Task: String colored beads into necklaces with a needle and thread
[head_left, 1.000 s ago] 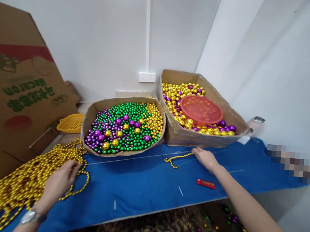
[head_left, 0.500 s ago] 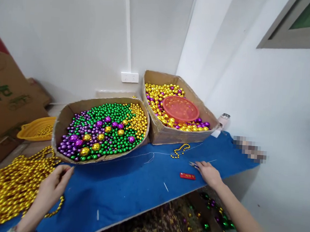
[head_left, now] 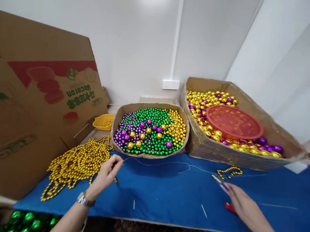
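Observation:
The fingertips of my left hand [head_left: 109, 169] are pinched on the end of a thin pale thread [head_left: 164, 163]. This thread runs rightward across the blue-covered table, along the front of the smaller bead box, towards my other hand. My right hand [head_left: 238, 199] grips a slim, shiny tool like thread snips [head_left: 219, 182], its tip pointing up and left. Just beyond the tip lies a short gold bead strand [head_left: 229, 171]. Partly hidden by my right hand is a small red object [head_left: 230, 207]. A heap of gold bead strings [head_left: 83, 164] lies left of my left hand.
A carton rim [head_left: 148, 155] encloses green, purple and gold beads. The larger box [head_left: 221, 155] holds bigger beads and a red plastic basin [head_left: 235, 122]. A yellow basket [head_left: 96, 123] and tall carton [head_left: 36, 121] stand left. White slivers lie on the blue cloth [head_left: 169, 206].
The view has swung left, bringing the tall carton and green balls below the table into sight. My right hand has moved closer to the gold strand, tool in hand; my left still pinches.

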